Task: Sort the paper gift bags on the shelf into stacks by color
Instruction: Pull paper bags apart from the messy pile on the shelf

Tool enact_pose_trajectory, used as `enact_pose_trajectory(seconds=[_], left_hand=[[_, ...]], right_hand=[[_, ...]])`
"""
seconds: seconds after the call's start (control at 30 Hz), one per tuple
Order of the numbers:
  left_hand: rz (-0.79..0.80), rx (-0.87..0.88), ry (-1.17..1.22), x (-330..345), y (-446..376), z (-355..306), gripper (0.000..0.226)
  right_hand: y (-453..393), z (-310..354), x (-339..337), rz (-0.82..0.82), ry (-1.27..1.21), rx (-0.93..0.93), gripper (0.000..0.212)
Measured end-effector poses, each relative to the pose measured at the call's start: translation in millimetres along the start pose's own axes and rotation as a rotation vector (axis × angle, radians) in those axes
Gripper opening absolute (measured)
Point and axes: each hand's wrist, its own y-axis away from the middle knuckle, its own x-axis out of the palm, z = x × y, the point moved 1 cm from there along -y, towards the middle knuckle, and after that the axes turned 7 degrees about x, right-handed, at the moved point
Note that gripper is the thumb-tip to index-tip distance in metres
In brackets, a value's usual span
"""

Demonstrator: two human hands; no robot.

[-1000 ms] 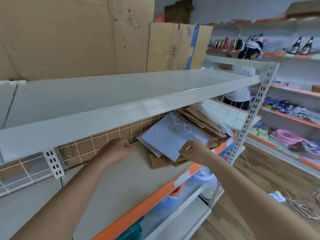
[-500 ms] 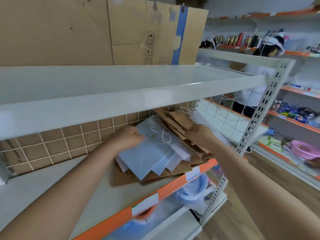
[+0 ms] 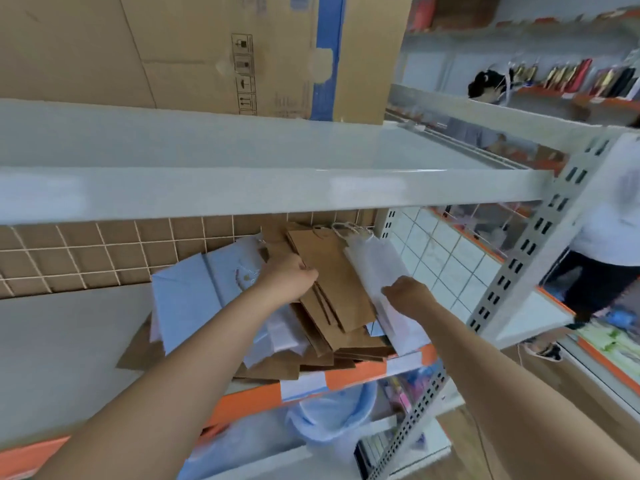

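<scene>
— Where are the paper gift bags?

— In a loose heap on the middle shelf (image 3: 69,341), toward its right end: light blue bags (image 3: 194,292) on the left, brown bags (image 3: 332,289) fanned across the middle, a white bag (image 3: 377,268) at the right, against the wire grid side.

— What is the left hand (image 3: 287,277) doing?

— It reaches over the blue bags, and its fingers curl onto the left edge of the top brown bag. The grip looks closed on that edge, though the fingertips are blurred.

— And the right hand (image 3: 405,294)?

— It lies on the white bag, knuckles up, fingers bent down onto the paper. I cannot tell whether it pinches or only presses.
</scene>
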Motion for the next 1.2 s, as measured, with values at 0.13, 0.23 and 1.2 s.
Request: enact_pose_trajectory(seconds=[0.13,0.23,1.2], left_hand=[[0.056,-0.15,0.02,23,-10,-9,0.022],[0.007,-0.217,0.062,31,-14,-11,0.024],[-0.166,-0.22,-0.046,55,-32,-56,0.007]], right_hand=[[-22,-22,7,0.147,-0.04,0.043,0.062],[-26,-37,15,0.273,-0.19,0.075,0.079],[-46,-32,1,0.132,-1.206,0.387,0.042]])
